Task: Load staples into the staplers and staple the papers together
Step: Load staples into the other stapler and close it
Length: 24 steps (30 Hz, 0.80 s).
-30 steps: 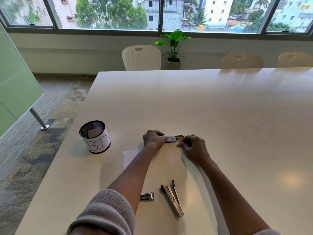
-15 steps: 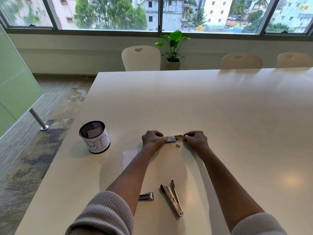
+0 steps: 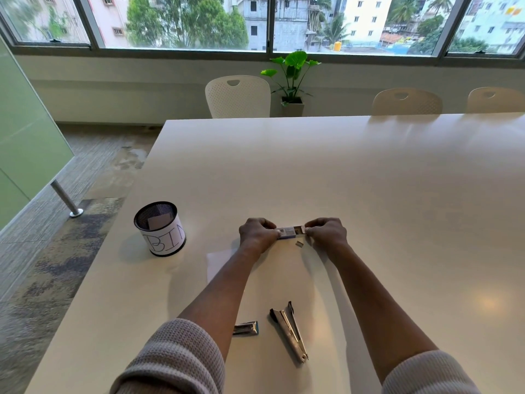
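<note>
A small staple box [image 3: 287,232] lies on the white table [image 3: 369,180], held at both ends. My left hand [image 3: 257,234] grips its left end and my right hand [image 3: 326,234] pinches its right end, where the inner tray shows. A short strip of staples [image 3: 299,244] lies loose just below the box. Nearer me, a metal stapler [image 3: 289,331] lies flipped open. To its left is a second stapler [image 3: 246,328], partly hidden by my left forearm. A white sheet of paper [image 3: 218,261] lies under that forearm.
A black mesh cup labelled BIN [image 3: 160,228] stands at the left near the table's edge, with a slip of paper inside. Chairs [image 3: 238,96] and a potted plant [image 3: 292,81] are beyond the far edge. The table's left edge drops to the carpeted floor.
My right hand left the loose strip of staples on the table and moved up to the right end of the staple box. My left hand stayed on the box.
</note>
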Available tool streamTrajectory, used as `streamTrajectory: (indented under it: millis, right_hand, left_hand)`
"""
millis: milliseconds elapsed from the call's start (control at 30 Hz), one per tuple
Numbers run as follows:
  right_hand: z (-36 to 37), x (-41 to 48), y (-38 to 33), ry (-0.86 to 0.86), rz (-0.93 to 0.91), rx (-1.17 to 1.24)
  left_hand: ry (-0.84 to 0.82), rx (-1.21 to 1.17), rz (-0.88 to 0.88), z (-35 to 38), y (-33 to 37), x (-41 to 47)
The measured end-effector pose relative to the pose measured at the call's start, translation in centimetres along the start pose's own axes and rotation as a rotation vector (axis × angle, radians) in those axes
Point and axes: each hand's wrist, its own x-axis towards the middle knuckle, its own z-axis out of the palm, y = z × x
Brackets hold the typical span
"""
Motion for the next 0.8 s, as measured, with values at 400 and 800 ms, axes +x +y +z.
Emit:
streamTrajectory:
  millis: [400,800]
  right_hand:
    - [0.8,-0.2,-0.5,-0.036,-0.007,-0.064]
    - [0.8,-0.2,0.1,-0.198,-0.022,0.049]
  left_hand:
    - [-0.004,-0.025,0.023,-0.1,-0.2,0.0]
    - [-0.007,-0.019,0.017,0.2,-0.5,0.2]
